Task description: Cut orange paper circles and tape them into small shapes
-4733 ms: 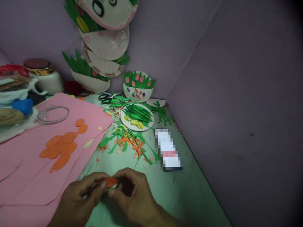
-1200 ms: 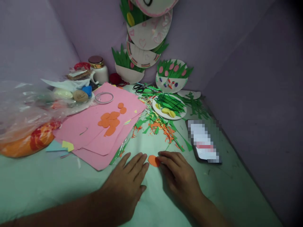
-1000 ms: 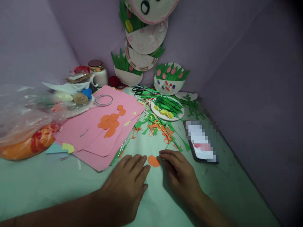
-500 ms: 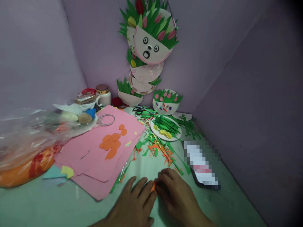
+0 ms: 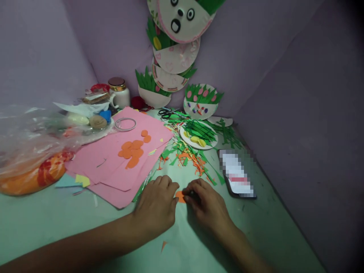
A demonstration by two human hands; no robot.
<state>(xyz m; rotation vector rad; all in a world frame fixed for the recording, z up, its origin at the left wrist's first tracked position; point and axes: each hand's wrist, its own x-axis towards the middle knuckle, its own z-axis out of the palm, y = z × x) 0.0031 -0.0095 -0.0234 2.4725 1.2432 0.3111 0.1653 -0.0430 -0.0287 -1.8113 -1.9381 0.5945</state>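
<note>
A small rounded orange paper piece lies between my two hands, low over the table. My right hand pinches its right edge between thumb and fingertips. On the other side, my left hand is closed, thumb and forefinger at the paper's left edge and the other fingers curled. Several orange paper ovals rest in a loose cluster on pink paper sheets to the left. A tiny orange scrap sits on the table nearer to me.
Beyond my hands are green and orange paper clippings, a white plate with green strips and yellow ovals, and scissors. A phone lies right, a plastic bag left. Decorated paper plates hang on the wall.
The view has tipped downward, showing more forearm. My left hand has gone from fingers spread flat to curled at the orange piece, which now shows more fully between my hands.
</note>
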